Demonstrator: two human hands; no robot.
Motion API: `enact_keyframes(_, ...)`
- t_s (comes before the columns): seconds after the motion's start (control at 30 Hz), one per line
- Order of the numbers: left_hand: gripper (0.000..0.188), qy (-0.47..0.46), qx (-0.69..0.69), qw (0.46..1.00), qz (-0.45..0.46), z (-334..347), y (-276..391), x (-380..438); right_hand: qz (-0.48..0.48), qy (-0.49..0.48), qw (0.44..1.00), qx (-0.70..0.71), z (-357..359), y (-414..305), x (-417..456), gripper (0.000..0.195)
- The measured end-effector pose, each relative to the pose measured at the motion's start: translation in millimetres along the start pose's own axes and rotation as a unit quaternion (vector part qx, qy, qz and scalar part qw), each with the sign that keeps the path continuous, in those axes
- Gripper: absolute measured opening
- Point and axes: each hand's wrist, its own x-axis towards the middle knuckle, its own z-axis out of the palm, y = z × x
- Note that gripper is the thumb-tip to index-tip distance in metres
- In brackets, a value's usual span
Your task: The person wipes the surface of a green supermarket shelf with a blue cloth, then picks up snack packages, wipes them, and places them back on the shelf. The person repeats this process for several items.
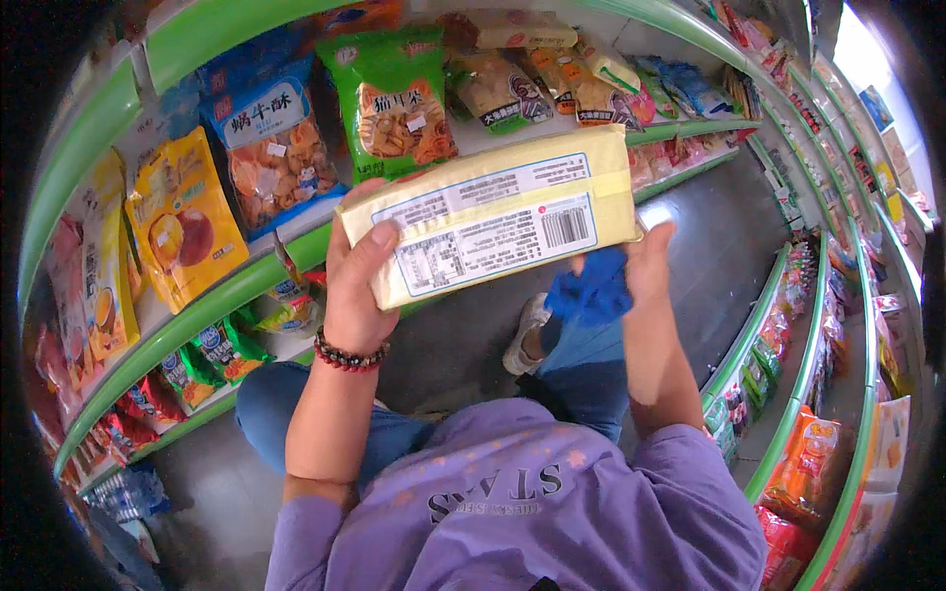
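A long pale yellow wrapped package (495, 214) is held up in front of me, its printed side with a barcode facing the camera. My left hand (362, 266) grips its left end, thumb on the printed face, fingers behind it; a beaded bracelet circles that wrist. At the package's lower right corner is my right hand (639, 262), with a crumpled blue cloth (591, 288) in its fingers. Whether the right hand also touches the package is hard to tell. Behind the package, on the shelf, stand a green snack bag (399, 103) and a blue-and-clear snack bag (273, 148).
A green-edged shelf (199, 288) curves along the left and far side, with a yellow snack pouch (186, 221) on it and smaller bags below. Another shelf unit (794, 414) with packaged goods runs along the right. Grey floor lies between them, under my legs.
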Motion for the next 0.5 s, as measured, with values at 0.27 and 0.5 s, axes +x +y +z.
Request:
enact_keyframes(0.27,0.054,-0.03,0.084,0.995,0.038,6,4,4,0.012,0.026,0.999,0.043,48,13,-27,0.059)
enact_keyframes(0.5,0.054,-0.016,0.021,1.0,0.003,3,6,5,-0.045,0.044,0.992,-0.113,59,2,-37,0.066)
